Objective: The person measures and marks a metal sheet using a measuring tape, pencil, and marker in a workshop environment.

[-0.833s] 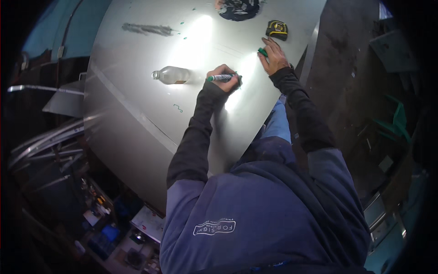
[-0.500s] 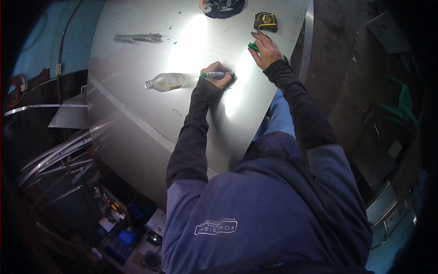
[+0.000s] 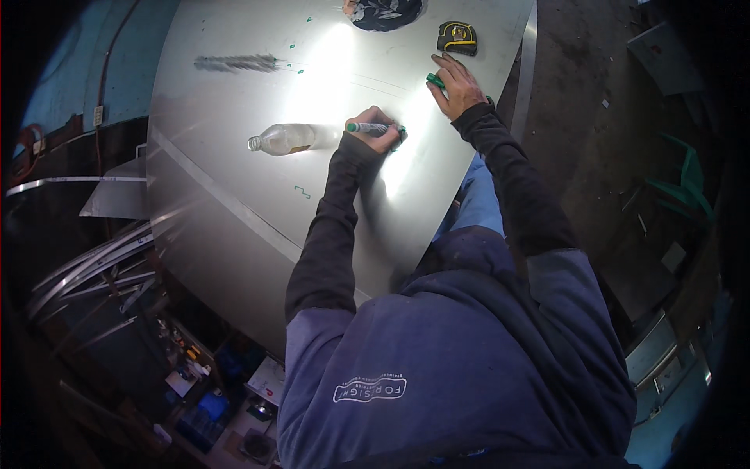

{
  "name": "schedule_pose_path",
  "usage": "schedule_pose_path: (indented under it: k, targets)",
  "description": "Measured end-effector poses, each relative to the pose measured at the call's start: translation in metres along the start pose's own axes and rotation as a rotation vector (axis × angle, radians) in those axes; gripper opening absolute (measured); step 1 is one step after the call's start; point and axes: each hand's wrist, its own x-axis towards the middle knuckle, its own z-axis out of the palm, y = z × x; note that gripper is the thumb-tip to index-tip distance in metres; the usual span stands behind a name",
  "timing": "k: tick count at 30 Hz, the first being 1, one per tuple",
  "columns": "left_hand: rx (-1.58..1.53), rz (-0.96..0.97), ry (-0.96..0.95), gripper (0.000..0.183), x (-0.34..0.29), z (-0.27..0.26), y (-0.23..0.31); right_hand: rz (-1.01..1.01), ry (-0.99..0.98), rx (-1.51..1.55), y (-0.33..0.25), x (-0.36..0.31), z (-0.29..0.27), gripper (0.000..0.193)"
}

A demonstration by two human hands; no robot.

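My left hand (image 3: 377, 133) is closed around a marker (image 3: 366, 127) with a green end, its tip down at the metal sheet (image 3: 234, 148). Fresh-looking green marks (image 3: 403, 134) show beside its fingers. Farther right, my right hand (image 3: 461, 87) pinches a green marker cap (image 3: 434, 80) while its edge rests on the sheet. Just beyond that hand lies a black and yellow tape measure (image 3: 457, 38). A clear bottle (image 3: 283, 140) lies on its side left of my left hand, and a small green drawn line (image 3: 302, 191) is nearer to me.
A long grey bristly brush (image 3: 236, 63) lies at the far left of the sheet, and a dark patterned cloth item (image 3: 384, 13) at its far edge. Metal strips (image 3: 101, 266) stand off to the left. A green chair (image 3: 686, 181) is on the floor to the right.
My left hand has shifted very slightly with the marker, and more green marking shows by its fingers. My right hand stays in place with the cap.
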Motion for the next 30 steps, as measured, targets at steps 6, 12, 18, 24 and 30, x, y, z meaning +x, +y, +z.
schedule_pose_path:
  k: [6, 12, 18, 24, 30]
  targets:
    - [-0.018, -0.001, -0.018, 0.018, -0.001, 0.004, 0.008, 0.010, 0.004, -0.009, 0.001, -0.002, -0.001, 0.022]
    - [-0.037, -0.019, -0.015, 0.018, -0.001, 0.003, 0.006, 0.009, -0.007, 0.020, 0.000, -0.001, 0.000, 0.022]
    - [-0.006, 0.025, -0.036, 0.018, -0.001, 0.002, 0.007, 0.012, -0.001, 0.014, 0.002, -0.001, 0.001, 0.022]
    - [-0.038, -0.029, -0.011, 0.019, -0.002, 0.004, 0.003, 0.002, -0.007, 0.002, 0.001, 0.000, 0.001, 0.023]
    - [0.014, 0.034, -0.006, 0.019, -0.002, 0.006, 0.001, 0.006, -0.005, 0.016, 0.001, -0.002, 0.001, 0.022]
